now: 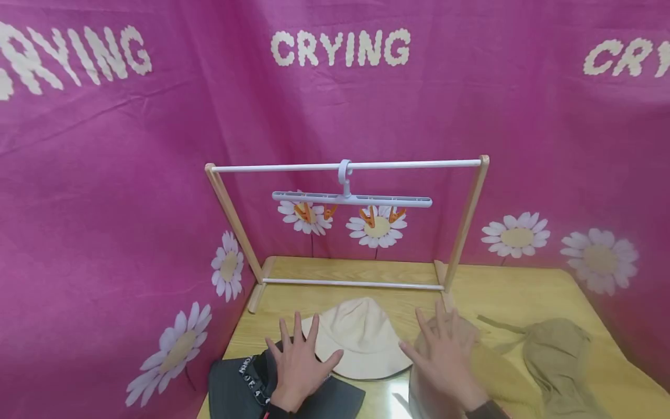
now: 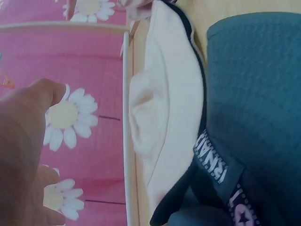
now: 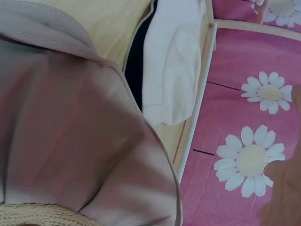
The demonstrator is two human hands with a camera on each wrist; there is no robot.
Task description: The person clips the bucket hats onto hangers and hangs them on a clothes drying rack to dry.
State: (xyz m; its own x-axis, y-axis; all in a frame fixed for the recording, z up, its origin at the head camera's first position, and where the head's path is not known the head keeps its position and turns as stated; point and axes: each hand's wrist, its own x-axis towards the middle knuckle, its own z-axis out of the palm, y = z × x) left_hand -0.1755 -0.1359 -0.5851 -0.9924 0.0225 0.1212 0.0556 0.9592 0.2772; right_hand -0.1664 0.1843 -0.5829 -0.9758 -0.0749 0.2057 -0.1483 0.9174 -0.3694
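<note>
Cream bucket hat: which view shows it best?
Head view: the cream bucket hat shows nearly whole on the table, between both hands. Left wrist shows it side-on, partly behind the dark hat. Right wrist shows only part.

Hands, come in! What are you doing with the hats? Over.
Left hand open, flat over the black hat. Right hand open, on the tan hat. Cream hat lies between them. Hanger on the rack empty.

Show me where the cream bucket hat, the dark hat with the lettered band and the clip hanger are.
cream bucket hat (image 1: 361, 334), head view, on its crown.
dark hat (image 1: 230, 387), head view, on its brim left of the left hand.
clip hanger (image 1: 352, 199), head view, on its flat bar.
</note>
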